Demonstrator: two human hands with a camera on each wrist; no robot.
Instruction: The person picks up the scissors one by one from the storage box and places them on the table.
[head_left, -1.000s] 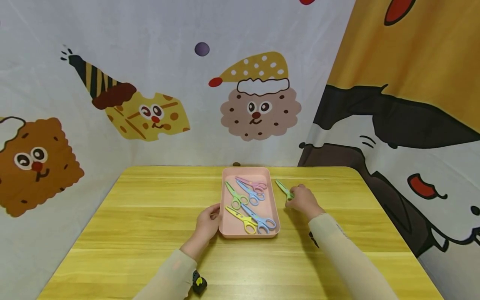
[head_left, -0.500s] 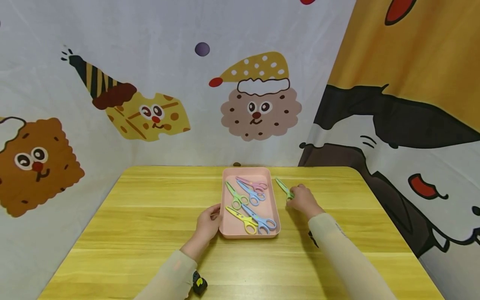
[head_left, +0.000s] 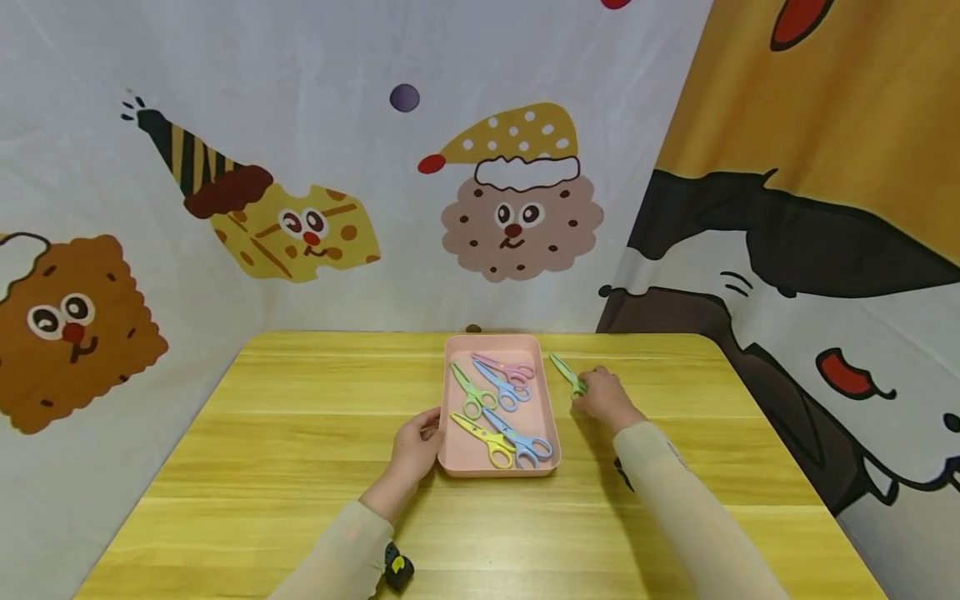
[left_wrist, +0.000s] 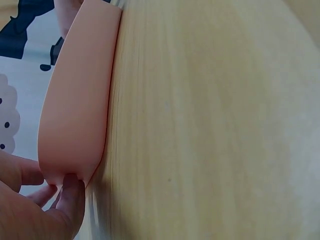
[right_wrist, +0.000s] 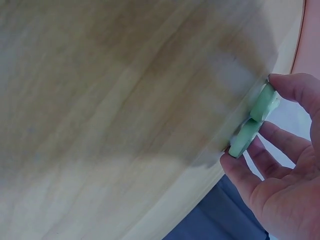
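Note:
My left hand (head_left: 416, 448) holds the left side of a shallow pink tray (head_left: 459, 468); in the left wrist view its thumb and fingers grip the tray's corner (left_wrist: 75, 125). Inside lie pink scissors (head_left: 517, 367), blue scissors (head_left: 507, 396) and green scissors (head_left: 472, 402) towards the back, with yellow scissors (head_left: 497, 450) and larger blue scissors (head_left: 532, 451) at the front. Just right of the tray, my right hand (head_left: 606, 398) pinches another pair of green scissors (head_left: 564, 372) by the handles, blades pointing away and left. The right wrist view shows thumb and fingertips around the green handle loops (right_wrist: 245, 137), close over the table.
The wooden table (head_left: 300, 433) runs back to a curtain (head_left: 337, 67) printed with cartoon figures. A small black device with a yellow mark (head_left: 399, 568) sits at the left wrist, and a dark one (head_left: 623, 475) shows by the right sleeve.
My right hand and the green scissors have shifted very slightly away from me. The left hand, the tray and the scissors in it stay where they were.

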